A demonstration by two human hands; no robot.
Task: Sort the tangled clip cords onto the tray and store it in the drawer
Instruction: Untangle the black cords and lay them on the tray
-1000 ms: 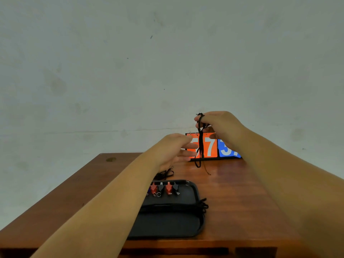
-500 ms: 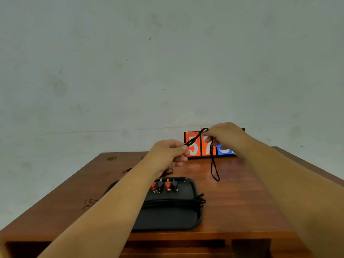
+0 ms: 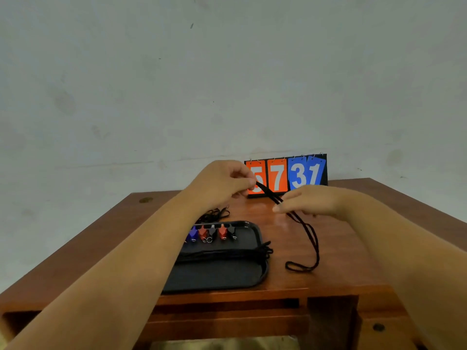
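Head view: the step in hand looks like pulling one black cord (image 3: 312, 238) straight so it can go on the tray (image 3: 255, 276).

The left hand (image 3: 222, 183) pinches one end of the cord up high, its grip closed tight on it. The right hand (image 3: 310, 200) is lower, at about 4 o'clock from the left hand. Its finger and thumb seem to pinch the same cord a little way along. I cannot see a clip on this cord; the left hand may hide it.

From the right hand the cord hangs down to the bench (image 3: 341, 261). Its looped end lies on the wood at 3 o'clock from the tray, just beside it.

On the tray, a row of little clips (image 3: 212, 233) sits at the far side, with straight cords (image 3: 227, 253) across the middle. A small tangle of cords (image 3: 214, 214) waits on the bench at 12 o'clock from the tray. Number cards (image 3: 285, 175) stand at the far edge.

Next, I think the cord needs to go over to 9 o'clock and lie flat beside the other cords. The loop could catch on the tray rim, so it should be lifted first. The tangle is not sorted yet, so the tray is not ready for the drawer.
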